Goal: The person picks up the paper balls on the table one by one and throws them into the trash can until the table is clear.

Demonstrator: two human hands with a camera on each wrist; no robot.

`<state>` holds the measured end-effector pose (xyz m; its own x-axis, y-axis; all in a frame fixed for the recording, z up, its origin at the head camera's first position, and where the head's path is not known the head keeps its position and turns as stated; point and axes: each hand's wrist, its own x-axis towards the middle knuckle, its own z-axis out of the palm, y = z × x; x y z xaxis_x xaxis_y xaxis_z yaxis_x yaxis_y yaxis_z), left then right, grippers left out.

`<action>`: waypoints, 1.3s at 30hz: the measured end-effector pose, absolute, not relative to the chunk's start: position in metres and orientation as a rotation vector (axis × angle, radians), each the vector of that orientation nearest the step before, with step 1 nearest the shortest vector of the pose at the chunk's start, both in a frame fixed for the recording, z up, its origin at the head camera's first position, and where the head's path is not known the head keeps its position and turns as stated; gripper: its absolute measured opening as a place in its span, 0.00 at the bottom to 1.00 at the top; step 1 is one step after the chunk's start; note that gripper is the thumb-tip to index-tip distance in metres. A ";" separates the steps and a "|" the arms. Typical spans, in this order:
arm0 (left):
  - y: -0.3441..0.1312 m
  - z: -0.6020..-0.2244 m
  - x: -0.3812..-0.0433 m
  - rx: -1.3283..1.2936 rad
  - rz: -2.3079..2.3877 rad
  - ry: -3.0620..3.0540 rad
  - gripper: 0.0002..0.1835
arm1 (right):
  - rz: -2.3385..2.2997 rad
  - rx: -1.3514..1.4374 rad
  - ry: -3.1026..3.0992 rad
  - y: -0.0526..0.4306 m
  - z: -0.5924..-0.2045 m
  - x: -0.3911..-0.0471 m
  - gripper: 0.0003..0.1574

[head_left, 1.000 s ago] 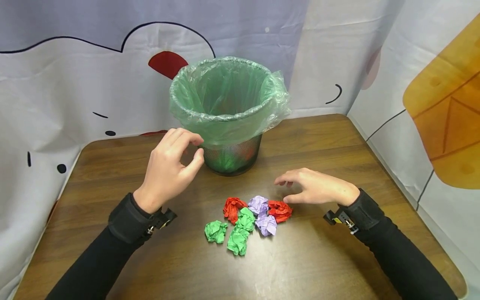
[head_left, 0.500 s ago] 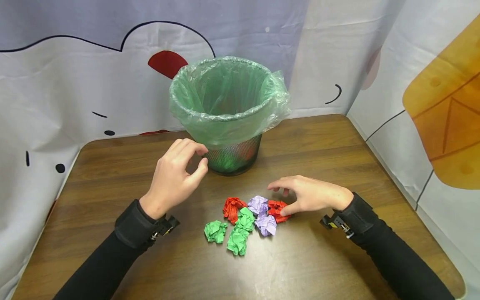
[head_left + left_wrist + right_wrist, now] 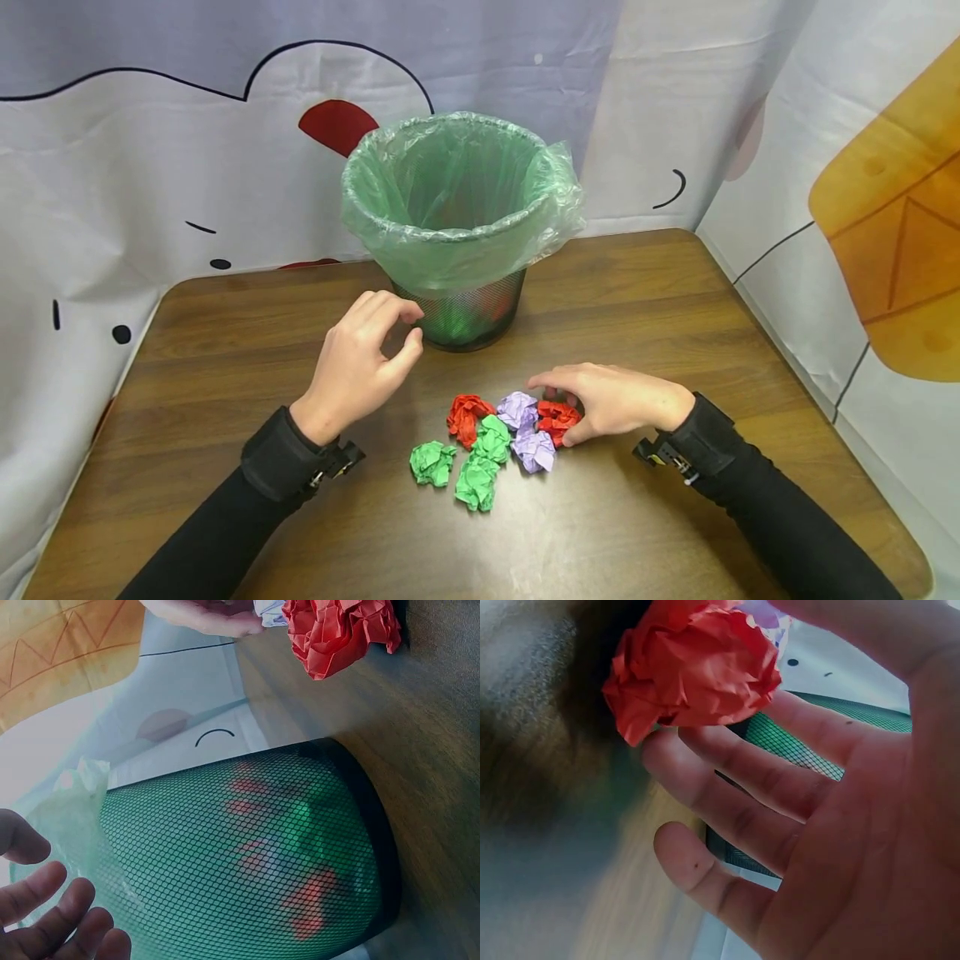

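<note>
In the head view my right hand [image 3: 611, 398] arches over a crumpled red paper ball [image 3: 557, 419] at the right of the pile, thumb on its near side, fingers on its far side. The right wrist view shows the fingers [image 3: 739, 780] loosely spread right at that red ball [image 3: 697, 671]. Two purple paper balls [image 3: 533, 450] lie against it. My left hand [image 3: 360, 358] hovers left of the pile, in front of the bin, with thumb and index apart and nothing between them. Another red paper ball [image 3: 467, 418] and three green paper balls [image 3: 432, 463] complete the pile.
A black mesh waste bin [image 3: 468, 312] lined with a green plastic bag [image 3: 442, 258] stands at the back of the wooden table [image 3: 637, 283]. Red and green paper shows through its mesh. A printed curtain [image 3: 187, 167] hangs behind and to the right.
My right hand has moved left and nearer, from beside the right-hand red paper ball to over it. My left hand has drifted right and down, away from the bin's rim.
</note>
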<state>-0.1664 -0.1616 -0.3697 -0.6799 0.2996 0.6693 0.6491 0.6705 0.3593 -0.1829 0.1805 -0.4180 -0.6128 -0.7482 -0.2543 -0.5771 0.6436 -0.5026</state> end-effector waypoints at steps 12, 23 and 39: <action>-0.161 -0.374 -0.166 -0.729 -0.806 -2.316 0.06 | -0.474 -1.098 2.482 0.180 -0.423 -0.183 0.38; -0.160 -0.377 -0.165 -0.728 -0.805 -2.323 0.06 | -0.467 -1.134 2.515 0.182 -0.425 -0.187 0.28; -0.160 -0.381 -0.166 -0.734 -0.804 -2.344 0.06 | -0.474 -1.132 2.575 0.186 -0.415 -0.189 0.26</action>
<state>-0.1657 -0.1596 -0.3810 -0.6996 0.3117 0.6429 0.6407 0.6720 0.3714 -0.1887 0.1856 -0.4151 -0.6500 -0.7490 -0.1283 -0.6541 0.6374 -0.4072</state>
